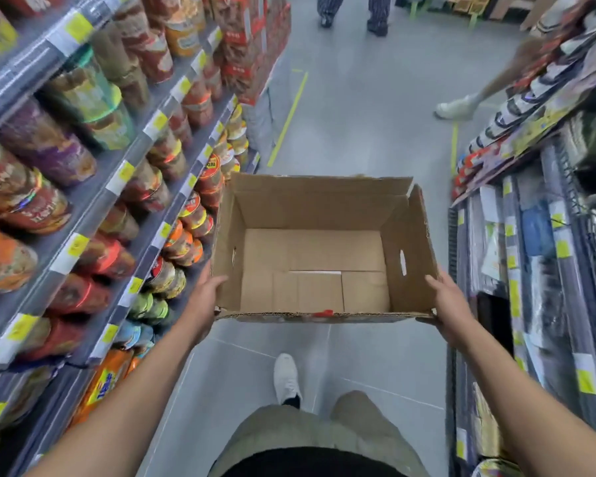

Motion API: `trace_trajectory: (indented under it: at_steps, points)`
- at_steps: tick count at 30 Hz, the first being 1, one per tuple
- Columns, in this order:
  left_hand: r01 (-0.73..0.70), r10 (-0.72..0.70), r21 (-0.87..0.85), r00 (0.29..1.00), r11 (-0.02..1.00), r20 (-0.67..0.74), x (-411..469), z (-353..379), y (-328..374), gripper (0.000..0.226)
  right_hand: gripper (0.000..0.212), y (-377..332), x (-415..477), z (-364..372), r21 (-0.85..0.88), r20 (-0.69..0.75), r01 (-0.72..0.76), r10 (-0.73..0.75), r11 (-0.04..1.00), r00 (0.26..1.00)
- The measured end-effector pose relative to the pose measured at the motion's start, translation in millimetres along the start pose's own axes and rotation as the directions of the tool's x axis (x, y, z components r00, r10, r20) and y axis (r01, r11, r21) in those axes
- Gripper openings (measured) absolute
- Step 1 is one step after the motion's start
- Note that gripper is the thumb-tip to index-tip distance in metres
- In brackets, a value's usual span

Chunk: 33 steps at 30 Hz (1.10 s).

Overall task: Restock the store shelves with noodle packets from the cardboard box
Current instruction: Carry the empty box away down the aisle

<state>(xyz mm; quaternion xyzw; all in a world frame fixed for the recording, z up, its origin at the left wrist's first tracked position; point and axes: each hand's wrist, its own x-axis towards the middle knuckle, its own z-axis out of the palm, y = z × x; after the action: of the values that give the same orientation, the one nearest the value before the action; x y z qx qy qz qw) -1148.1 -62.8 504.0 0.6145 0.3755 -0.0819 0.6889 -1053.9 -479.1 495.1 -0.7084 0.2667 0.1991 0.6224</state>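
Note:
An open brown cardboard box (319, 215) hangs in the air in front of me over the aisle floor, and its inside shows only bare cardboard. My left hand (207, 297) grips its near left corner, thumb over the rim. My right hand (449, 301) grips the near right corner the same way. Shelves (93, 197) on the left are packed with noodle cups, bowls and packets (105, 383). No noodle packet is in the box or in either hand.
Another shelf unit (530, 256) with packaged goods lines the right side. The grey floor aisle (369, 108) runs ahead between them. A person's legs (353, 12) stand far ahead, and another person's leg and white shoe (456, 106) step in at the right.

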Motion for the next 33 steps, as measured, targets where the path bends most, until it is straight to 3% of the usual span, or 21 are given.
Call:
trace_trajectory:
  at_steps: [3, 8, 14, 18, 26, 28, 33]
  points:
    - [0.018, -0.02, 0.058, 0.999, 0.998, 0.035, 72.7, 8.3, 0.6, 0.074, 0.045, -24.8, 31.2, -6.0, 0.062, -0.045, -0.013, 0.016, 0.998, 0.999]
    - [-0.001, -0.006, 0.129, 0.998, 0.992, 0.055, 103.0, 98.6, 90.4, 0.067, 0.048, -50.2, 113.5, -31.7, 0.108, -0.08, -0.007, 0.015, 0.994, 0.997]
    - [0.034, -0.045, 0.137, 0.995, 0.99, 0.084, 228.7, 160.6, 108.1, 0.086, 0.049, -97.3, 217.9, -61.1, 0.108, -0.09, -0.003, 0.013, 0.994, 0.996]
    - [-0.002, -0.004, 0.162, 0.999, 0.987, 0.033, 239.1, 235.5, 172.7, 0.073, 0.065, -124.7, 301.4, -87.3, 0.053, -0.052, -0.034, 0.037, 0.998, 0.998]
    - [0.026, -0.021, 0.099, 0.998, 0.995, -0.052, 336.8, 312.8, 234.7, 0.07, 0.069, -228.0, 425.3, -93.0, 0.031, -0.055, -0.066, 0.068, 0.997, 0.996]
    - [0.043, -0.037, 0.084, 0.997, 0.996, -0.072, 368.8, 329.4, 252.1, 0.065, 0.061, -244.6, 468.5, -93.9, 0.035, -0.027, -0.058, 0.059, 0.998, 0.998]
    - [0.053, -0.048, 0.093, 0.998, 0.994, -0.048, 442.0, 363.9, 304.1, 0.059, 0.058, -326.3, 525.0, -69.3, -0.017, -0.077, -0.046, 0.044, 0.999, 0.996]
